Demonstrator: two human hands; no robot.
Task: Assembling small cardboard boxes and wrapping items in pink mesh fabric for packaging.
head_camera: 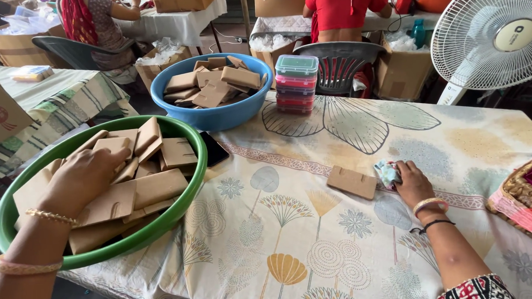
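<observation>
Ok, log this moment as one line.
left hand: on brown cards in green basin | right hand: holding small cloth beside brown card

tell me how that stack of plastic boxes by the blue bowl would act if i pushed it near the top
The stack of boxes is taller than it is wide, so a high push would probably tip it. The layers look like separate boxes, so they might slide apart. It stands on a tablecloth, which may drag at its base.

Bare cloth (318, 225) between 2 hands (413, 183)
</observation>
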